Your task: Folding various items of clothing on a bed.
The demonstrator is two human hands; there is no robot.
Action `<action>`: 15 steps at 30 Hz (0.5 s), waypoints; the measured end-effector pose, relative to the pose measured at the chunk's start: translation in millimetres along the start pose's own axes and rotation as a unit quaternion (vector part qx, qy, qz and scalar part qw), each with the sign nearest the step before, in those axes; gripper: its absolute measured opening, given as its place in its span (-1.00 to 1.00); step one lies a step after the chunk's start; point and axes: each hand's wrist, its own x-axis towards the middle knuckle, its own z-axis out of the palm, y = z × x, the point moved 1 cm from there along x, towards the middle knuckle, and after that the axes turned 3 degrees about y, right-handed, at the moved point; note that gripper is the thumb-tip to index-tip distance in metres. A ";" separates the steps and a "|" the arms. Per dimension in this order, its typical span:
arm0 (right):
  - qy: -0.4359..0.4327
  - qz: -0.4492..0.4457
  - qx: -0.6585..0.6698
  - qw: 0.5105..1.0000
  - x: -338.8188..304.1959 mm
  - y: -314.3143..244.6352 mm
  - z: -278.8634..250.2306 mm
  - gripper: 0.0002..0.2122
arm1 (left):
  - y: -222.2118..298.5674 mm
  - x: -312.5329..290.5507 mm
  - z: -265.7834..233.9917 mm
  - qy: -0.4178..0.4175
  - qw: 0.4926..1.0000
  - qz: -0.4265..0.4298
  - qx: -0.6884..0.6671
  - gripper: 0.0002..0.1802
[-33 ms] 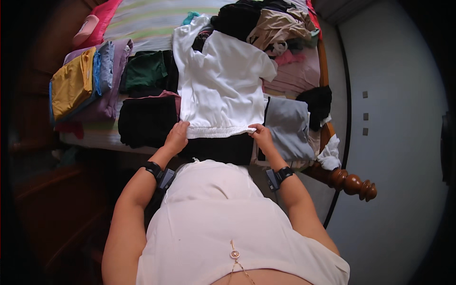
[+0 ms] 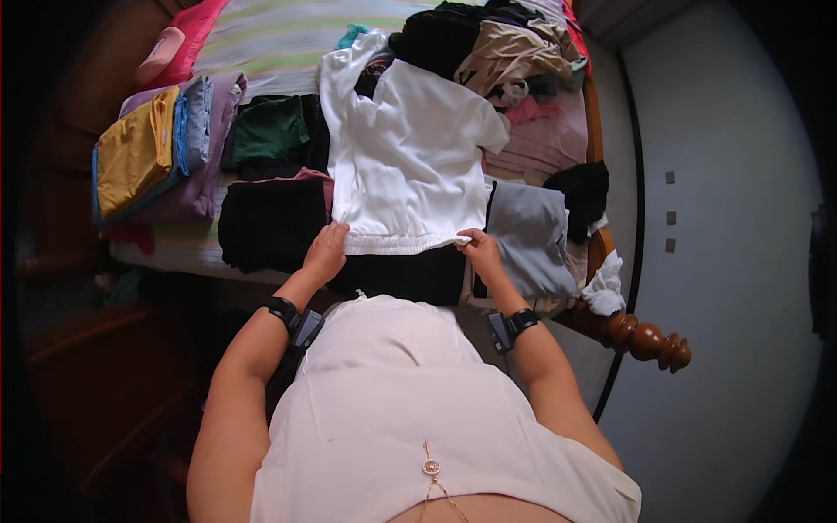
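Fingers [image 2: 336,230] of our left hand [image 2: 326,250] are pinched on the left end of a pale gathered hem [image 2: 401,245], and those of our right hand [image 2: 481,254] are clamped on its right end. Nearest to us, below the hands, is our own cream top [image 2: 401,401], with a gold key-shaped pendant [image 2: 432,467] hanging over it, and on each wrist we wear a dark strapped device [image 2: 305,329]. Just beyond our body a folded black cloth [image 2: 405,279] shows along the bed's near edge, partly covered by the hem. To the right, a turned wooden bedpost [image 2: 645,337] juts out, a crumpled white cloth [image 2: 603,288] beside it. The white garment [image 2: 410,148] that we hold lies spread over the middle of the bed, hem toward us, short sleeve to the right, its surface lightly wrinkled. Left of it we have a black folded pile [image 2: 272,222], and right of it a folded grey cloth [image 2: 530,231]. Farther up on the left lie a dark green folded cloth [image 2: 270,129] and, at the outer side, a yellow folded cloth [image 2: 135,157] topping a stack. Past the garment's far end, we see a black heap [image 2: 432,39] next to a tangled beige heap [image 2: 514,57], and striped bedding [image 2: 261,44] to their left.
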 end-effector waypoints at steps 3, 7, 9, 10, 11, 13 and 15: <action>0.020 -0.035 -0.015 0.999 0.2 -15.4 -3.1 -0.87 | 3.5 6.3 -9.2 0.057 0.998 0.004 -0.038 -0.53; 0.103 -0.180 -0.244 0.947 -3.2 -44.5 -12.6 -0.85 | -8.8 15.3 -19.3 0.134 0.983 -0.087 -0.094 -0.72; 0.137 -0.250 -0.158 0.945 -2.1 -60.3 -16.8 -0.84 | -14.4 20.3 -31.4 0.183 0.970 -0.105 -0.118 -0.75; 0.141 -0.250 -0.156 0.945 -1.3 -67.0 -19.2 -0.84 | -12.9 24.1 -39.5 0.182 0.971 -0.101 -0.117 -0.75; 0.143 -0.272 -0.115 0.945 0.6 -74.5 -22.1 -0.83 | -12.6 27.1 -48.3 0.181 0.968 -0.106 -0.138 -0.72; 0.149 -0.294 -0.072 0.941 5.4 -95.1 -22.3 -0.82 | -6.5 33.3 -68.6 0.221 0.962 -0.079 -0.138 -0.69; 0.153 -0.366 -0.091 0.913 10.2 -116.9 -22.4 -0.83 | -4.1 39.4 -88.9 0.259 0.956 -0.030 -0.138 -0.72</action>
